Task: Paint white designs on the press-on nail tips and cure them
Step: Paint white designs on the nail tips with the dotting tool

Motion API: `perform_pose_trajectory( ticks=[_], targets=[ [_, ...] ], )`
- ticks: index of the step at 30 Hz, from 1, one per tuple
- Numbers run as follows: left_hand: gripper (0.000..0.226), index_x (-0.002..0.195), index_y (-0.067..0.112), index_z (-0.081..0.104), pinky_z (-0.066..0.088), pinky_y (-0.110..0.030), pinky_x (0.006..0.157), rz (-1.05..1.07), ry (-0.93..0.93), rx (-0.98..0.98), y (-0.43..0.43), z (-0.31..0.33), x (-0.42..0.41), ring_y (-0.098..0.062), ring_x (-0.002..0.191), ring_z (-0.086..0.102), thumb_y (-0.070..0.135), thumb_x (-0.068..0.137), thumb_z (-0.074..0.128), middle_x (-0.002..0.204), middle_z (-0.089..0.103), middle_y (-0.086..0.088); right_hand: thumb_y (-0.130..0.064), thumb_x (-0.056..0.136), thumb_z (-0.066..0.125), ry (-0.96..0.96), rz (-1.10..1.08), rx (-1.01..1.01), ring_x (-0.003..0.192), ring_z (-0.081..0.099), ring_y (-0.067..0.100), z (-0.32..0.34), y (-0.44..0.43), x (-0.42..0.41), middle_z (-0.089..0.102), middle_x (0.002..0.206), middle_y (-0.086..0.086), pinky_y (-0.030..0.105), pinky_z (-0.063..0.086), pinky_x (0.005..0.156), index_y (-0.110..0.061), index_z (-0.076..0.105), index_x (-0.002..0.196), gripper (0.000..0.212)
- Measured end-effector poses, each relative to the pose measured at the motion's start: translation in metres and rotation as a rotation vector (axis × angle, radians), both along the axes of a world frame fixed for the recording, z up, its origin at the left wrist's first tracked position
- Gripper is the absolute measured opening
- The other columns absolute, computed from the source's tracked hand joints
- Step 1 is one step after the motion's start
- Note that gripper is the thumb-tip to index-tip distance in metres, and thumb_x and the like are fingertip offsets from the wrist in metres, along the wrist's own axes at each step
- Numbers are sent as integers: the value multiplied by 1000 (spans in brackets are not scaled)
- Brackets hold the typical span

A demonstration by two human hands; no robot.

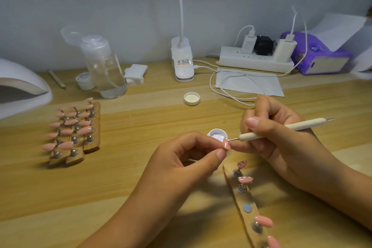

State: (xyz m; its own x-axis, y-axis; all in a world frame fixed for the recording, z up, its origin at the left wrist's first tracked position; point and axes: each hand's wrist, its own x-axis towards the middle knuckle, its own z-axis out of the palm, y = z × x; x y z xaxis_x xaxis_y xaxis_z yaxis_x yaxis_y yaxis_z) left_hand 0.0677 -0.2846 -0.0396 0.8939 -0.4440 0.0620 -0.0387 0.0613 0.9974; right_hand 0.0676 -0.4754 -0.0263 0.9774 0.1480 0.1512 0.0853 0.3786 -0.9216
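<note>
My left hand [187, 153] pinches a pink nail tip [226, 145] on its small stand between thumb and fingers. My right hand [275, 133] grips a cream dotting tool [267, 134] like a pen, and its metal point touches the nail tip. Just behind the tip sits a small open pot of white gel [217, 134]. A wooden holder strip [246, 205] lies below my hands with several pink tips on it and one bare magnet spot. Three more strips [74, 133] full of pink tips lie at the left.
A white curing lamp [20, 84] stands at the far left edge. Behind are a clear pump bottle [104, 68], a small white jar [85, 80], cotton pads [134, 73], a pot lid [192, 98], a desk lamp base [182, 60], a power strip [255, 60] with cables, and a purple tissue pack [318, 56].
</note>
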Motion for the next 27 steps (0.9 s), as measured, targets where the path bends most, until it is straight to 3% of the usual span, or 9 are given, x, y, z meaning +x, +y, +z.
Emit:
perform_pose_trajectory(
  ticks=[27],
  targets=[
    [11, 83, 22, 76, 46, -15, 63, 4, 6, -5, -1, 1, 0, -3, 64, 56, 27, 74, 72, 72, 68, 4, -13, 71, 66, -4, 9, -15, 50, 47, 7, -1, 0, 0, 50, 59, 0, 29, 58, 62, -17, 52, 61, 18]
  ],
)
